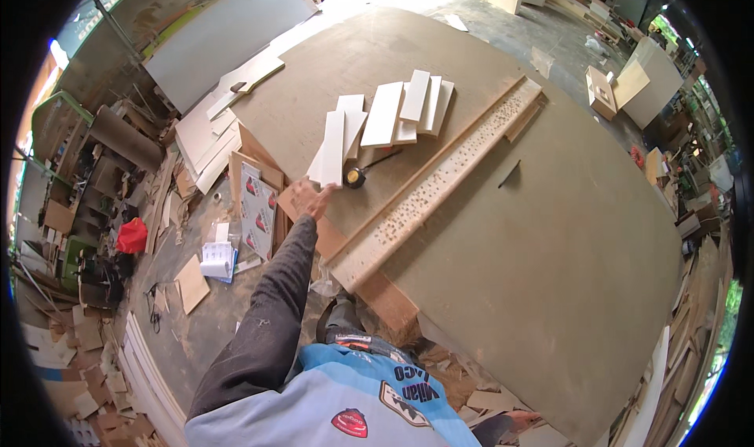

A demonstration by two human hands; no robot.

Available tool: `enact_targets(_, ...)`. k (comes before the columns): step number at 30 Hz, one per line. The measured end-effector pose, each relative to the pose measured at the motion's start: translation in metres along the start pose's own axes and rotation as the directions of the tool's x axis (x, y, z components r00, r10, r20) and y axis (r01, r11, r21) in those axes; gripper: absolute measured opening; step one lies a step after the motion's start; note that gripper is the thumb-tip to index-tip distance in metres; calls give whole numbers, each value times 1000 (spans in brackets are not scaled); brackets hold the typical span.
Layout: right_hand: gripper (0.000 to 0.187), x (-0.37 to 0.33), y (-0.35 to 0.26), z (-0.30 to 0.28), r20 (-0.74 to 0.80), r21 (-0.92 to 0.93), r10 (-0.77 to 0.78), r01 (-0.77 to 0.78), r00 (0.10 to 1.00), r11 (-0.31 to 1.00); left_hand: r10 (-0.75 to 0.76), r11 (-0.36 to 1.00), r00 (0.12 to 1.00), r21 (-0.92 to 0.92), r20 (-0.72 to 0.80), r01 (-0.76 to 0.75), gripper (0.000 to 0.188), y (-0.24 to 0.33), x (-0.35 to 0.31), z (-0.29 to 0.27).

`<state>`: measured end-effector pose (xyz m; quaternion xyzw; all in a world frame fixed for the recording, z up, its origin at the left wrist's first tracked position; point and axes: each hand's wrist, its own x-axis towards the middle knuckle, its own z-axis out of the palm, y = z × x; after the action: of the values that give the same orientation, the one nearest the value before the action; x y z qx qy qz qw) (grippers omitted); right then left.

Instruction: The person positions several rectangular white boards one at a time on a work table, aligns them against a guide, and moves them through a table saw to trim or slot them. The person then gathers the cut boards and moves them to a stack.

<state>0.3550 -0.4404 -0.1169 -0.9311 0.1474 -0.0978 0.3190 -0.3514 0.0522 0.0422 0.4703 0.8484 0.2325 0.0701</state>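
Seen from the head camera in a cluttered woodworking shop, a person in a grey sleeve and blue-and-white shirt stretches the left arm straight out over the near corner of a large brown table (503, 235). The left hand (312, 199) sits at the end of that fully extended arm, palm down, fingers closed around the lower end of a narrow white board (332, 147) that lies along the table's edge and points away from the body. That board rests at the left of a loose fan of similar white boards (393, 113) spread across the table top, some overlapping. Just to the right of the hand, close to the held board's end, lies a yellow-and-black tape measure (355, 177) with a short length of blade pulled out toward the fan. A long pale strip pierced with rows of holes (440, 184) runs diagonally across the table beside a thin wooden batten. The right hand (525, 420) shows only partly at the lower edge of the frame, low beside the body; whether it is open or closed cannot be told. On the floor to the left lie offcuts, stacked panels, a red bag (132, 235) and sheets of paper
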Motion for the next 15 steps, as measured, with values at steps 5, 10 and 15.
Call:
enact_targets(5,63,-145,73,19,339,-135,-27,78,940,988,71,997,899,7,432,-83,152,25,93,26)
enact_targets(10,39,-327,125,-11,570,-240,-60,236,819,942,212,968,898,-211,386,-138,127,-10,134,43)
enact_targets(15,27,-478,33,-82,739,-174,11,174,674,969,306,858,882,-506,359,-92,101,-54,176,13)
